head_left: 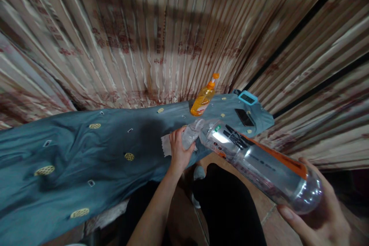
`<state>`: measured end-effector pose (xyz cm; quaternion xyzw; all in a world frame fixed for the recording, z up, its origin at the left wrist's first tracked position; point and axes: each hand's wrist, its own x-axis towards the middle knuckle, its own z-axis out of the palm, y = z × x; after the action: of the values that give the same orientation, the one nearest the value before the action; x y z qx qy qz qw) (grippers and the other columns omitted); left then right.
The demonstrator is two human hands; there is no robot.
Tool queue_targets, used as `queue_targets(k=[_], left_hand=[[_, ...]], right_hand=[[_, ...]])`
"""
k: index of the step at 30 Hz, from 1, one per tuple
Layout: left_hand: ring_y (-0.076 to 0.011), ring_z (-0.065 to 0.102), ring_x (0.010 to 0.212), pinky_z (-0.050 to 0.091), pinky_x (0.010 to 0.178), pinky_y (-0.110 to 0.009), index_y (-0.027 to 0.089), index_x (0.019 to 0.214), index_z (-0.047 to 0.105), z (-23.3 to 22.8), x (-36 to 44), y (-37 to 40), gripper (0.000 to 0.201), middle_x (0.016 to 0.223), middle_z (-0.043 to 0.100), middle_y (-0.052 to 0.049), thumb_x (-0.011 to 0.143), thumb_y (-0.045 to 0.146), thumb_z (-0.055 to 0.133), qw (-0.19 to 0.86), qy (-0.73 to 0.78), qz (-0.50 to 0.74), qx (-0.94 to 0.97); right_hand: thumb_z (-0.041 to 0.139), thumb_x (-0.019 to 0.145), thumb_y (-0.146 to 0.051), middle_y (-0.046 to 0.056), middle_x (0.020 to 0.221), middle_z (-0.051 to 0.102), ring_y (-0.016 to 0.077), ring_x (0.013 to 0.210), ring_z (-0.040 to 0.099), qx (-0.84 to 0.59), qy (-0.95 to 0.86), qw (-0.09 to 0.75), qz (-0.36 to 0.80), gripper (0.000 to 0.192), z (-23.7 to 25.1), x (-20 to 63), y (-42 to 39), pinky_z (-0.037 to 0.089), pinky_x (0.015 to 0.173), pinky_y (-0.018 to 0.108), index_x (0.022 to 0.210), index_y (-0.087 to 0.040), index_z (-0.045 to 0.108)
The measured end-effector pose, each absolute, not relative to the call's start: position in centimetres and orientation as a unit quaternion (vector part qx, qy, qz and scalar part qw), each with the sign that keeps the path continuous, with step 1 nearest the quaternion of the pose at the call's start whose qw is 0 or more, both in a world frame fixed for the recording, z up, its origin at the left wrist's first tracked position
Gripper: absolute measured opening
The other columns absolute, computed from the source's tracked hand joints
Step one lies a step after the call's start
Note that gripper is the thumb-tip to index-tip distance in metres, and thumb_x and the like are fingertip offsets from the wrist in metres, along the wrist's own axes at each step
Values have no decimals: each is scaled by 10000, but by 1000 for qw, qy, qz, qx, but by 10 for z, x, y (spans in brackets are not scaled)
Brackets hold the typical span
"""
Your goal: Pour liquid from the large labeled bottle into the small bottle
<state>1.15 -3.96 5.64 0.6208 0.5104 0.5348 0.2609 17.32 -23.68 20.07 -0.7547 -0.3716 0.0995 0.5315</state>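
The person stands at a table covered with a blue-grey cloth (72, 150) that has small yellow patterned ovals on it. Both hands hold a large clear plastic bottle (259, 165), which lies almost on its side in the air, above the near right edge of the table. The bottle has a label with orange and black print, and it looks empty.

The right hand (319, 219) is at the near right corner of the view. Its fingers are wrapped under the rounded bottom of the bottle and support it, with the thumb along the lower side. The left hand (180, 150) is farther away, at the neck end of the bottle. Its fingers are closed around the narrow part near the mouth; I cannot tell if there is a cap under them. Just beside this hand, a piece of white paper or tissue (166, 144) lies on the cloth.

Farther on the table, near the curtain, an orange bottle with a pump top (203, 100) stands tilted in the view. To the right of it lie a dark phone (244, 117) and a small device with a light blue frame (248, 98). A striped beige curtain (144, 34) hangs behind the table. Below, the person's dark trousers (227, 203) are visible over a brown tiled floor
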Motion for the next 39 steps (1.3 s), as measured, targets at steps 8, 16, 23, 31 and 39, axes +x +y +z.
queue_targets(k=[8,16,23,31,39], left_hand=[[-280,614,1167,496,1046,-452,279,1234,582,55,13,-38,603,1218,669,-45,700,44,738,251,511,535,625],[-283,623,1161,497,1047,-457,268,1229,589,55,10,-36,601,1208,674,-49,692,58,757,248,504,530,635],[-285,621,1167,498,1044,-453,270,1214,591,58,8,-37,590,1208,677,-48,693,44,755,257,508,523,634],[-277,615,1152,495,1032,-448,262,1210,594,59,8,-38,578,1201,675,-43,701,48,765,267,509,525,628],[-275,617,1159,503,1030,-444,273,1218,588,58,8,-37,602,1203,672,-39,695,45,779,263,509,525,629]], right_hand=[[917,575,-616,-15,1577,525,274,1464,488,-749,-365,543,104,1134,194,178,-242,517,1068,266,1574,-336,459],[928,495,-718,-13,1546,559,322,1480,464,-743,-373,548,97,1192,191,184,-242,344,1266,421,1549,-370,494],[966,479,-609,9,1568,534,395,1484,442,-739,-423,520,65,1189,180,207,-245,338,1268,553,1548,-372,501],[883,589,-730,48,1606,489,427,1498,410,-751,-394,528,53,1146,193,177,-238,258,1274,673,1575,-319,465],[881,633,-695,53,1596,493,439,1510,395,-740,-403,537,42,1081,190,173,-238,242,1263,713,1567,-337,469]])
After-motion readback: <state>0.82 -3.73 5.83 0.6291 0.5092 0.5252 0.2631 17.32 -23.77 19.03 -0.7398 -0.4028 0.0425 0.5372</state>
